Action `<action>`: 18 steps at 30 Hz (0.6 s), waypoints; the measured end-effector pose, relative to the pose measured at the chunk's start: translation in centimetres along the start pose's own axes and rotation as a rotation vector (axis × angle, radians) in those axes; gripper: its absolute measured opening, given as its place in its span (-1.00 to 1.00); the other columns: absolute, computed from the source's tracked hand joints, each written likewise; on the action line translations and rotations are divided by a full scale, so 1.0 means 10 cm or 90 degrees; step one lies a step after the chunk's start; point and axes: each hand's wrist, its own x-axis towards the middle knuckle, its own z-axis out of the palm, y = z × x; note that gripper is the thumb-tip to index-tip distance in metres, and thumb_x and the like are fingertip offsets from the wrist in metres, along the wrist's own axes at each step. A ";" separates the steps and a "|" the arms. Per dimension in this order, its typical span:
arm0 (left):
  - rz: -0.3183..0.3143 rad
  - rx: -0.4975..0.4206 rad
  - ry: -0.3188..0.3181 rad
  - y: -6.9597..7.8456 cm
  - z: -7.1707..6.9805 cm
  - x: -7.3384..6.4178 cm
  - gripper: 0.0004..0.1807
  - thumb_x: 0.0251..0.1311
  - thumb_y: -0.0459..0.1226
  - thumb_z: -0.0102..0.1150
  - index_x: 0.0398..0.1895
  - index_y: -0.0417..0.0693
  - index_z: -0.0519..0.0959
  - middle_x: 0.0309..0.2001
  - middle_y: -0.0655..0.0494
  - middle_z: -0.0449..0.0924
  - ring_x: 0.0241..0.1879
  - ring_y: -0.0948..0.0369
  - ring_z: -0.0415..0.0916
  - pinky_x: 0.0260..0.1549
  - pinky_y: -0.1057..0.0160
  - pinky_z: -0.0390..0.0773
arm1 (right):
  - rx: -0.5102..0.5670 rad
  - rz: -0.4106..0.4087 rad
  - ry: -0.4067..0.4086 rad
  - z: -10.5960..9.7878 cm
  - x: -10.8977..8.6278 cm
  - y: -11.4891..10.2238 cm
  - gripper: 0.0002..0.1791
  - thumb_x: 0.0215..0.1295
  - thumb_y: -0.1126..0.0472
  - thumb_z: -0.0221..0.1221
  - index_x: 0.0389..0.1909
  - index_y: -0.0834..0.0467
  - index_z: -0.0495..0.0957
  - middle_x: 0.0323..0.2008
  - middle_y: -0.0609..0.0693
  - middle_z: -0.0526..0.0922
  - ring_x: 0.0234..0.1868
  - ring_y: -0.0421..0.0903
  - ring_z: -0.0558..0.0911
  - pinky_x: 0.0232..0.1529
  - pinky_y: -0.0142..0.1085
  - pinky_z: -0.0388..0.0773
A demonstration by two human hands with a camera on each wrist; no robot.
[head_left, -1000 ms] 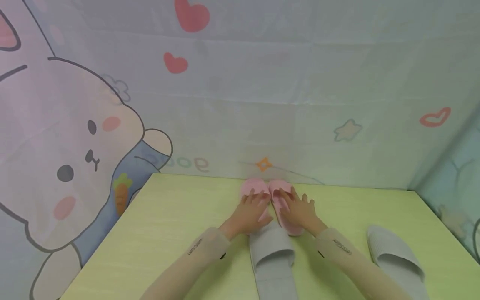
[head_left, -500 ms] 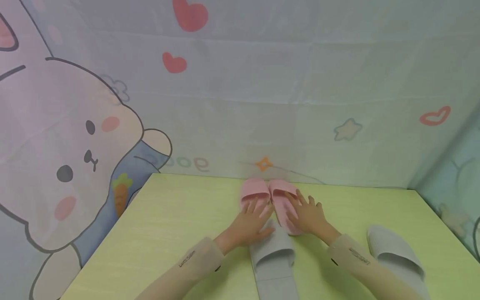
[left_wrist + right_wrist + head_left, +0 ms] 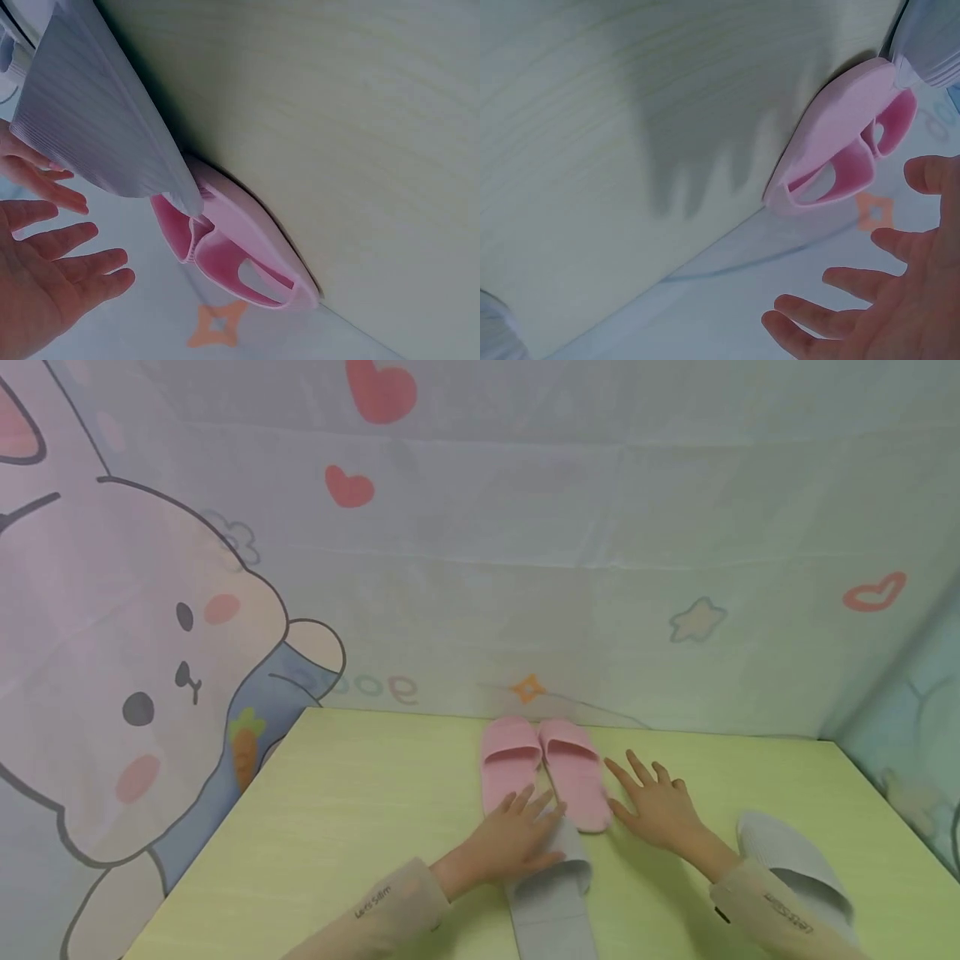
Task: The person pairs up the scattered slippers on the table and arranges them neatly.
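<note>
We look down on a pale yellow-green tabletop (image 3: 337,793) with a faint wood-like grain, its far edge running along the foot of a pale printed cloth (image 3: 487,527). The cloth covers the back of the space with soft creases across it, and another stretch closes in the right side. On it we see a large rabbit (image 3: 90,618) in blue with a carrot (image 3: 243,750), red hearts (image 3: 381,392), a pale star (image 3: 697,620) and an orange sparkle (image 3: 528,688) low by the table edge.

Just in front of that edge stand two pink slippers, the left pink slipper (image 3: 510,770) and the right pink slipper (image 3: 581,789), side by side with toes to the cloth. Behind their heels lies the middle grey slipper (image 3: 553,928); whether it touches them we cannot tell. The other grey slipper (image 3: 795,852) lies well to the right.

Our left hand (image 3: 510,843) hovers over the front of the middle grey slipper, fingers extended, its grip loose. Our right hand (image 3: 660,812) hangs just beside the right pink slipper, fingers spread and holding nothing, and in the right wrist view a finger-shaped shadow (image 3: 705,142) falls across the tabletop
</note>
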 end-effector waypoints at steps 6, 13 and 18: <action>0.014 0.004 0.010 0.06 -0.01 -0.04 -0.31 0.24 0.19 -0.36 0.33 0.03 0.10 0.32 -0.01 0.17 0.28 -0.09 0.14 0.19 -0.02 0.26 | 0.008 0.012 0.004 -0.07 -0.16 0.11 -0.42 0.19 -0.05 0.05 0.23 0.03 0.26 0.25 0.24 0.26 0.07 0.41 0.34 -0.23 0.20 0.39; 0.020 0.014 0.013 0.09 -0.03 -0.09 -0.31 0.23 0.20 -0.37 0.32 0.03 0.13 0.30 0.00 0.19 0.26 -0.08 0.18 0.17 0.00 0.28 | 0.016 0.008 0.012 -0.13 -0.32 0.19 -0.44 0.17 -0.03 0.07 0.19 0.04 0.29 0.22 0.26 0.29 0.04 0.42 0.36 -0.29 0.17 0.42; 0.032 0.014 0.017 0.09 -0.03 -0.12 -0.32 0.23 0.19 -0.34 0.31 0.01 0.14 0.30 -0.01 0.20 0.24 -0.08 0.21 0.17 0.01 0.29 | 0.014 0.005 0.016 -0.18 -0.43 0.22 -0.44 0.16 -0.05 0.09 0.18 0.01 0.30 0.21 0.24 0.31 0.04 0.43 0.36 -0.32 0.14 0.43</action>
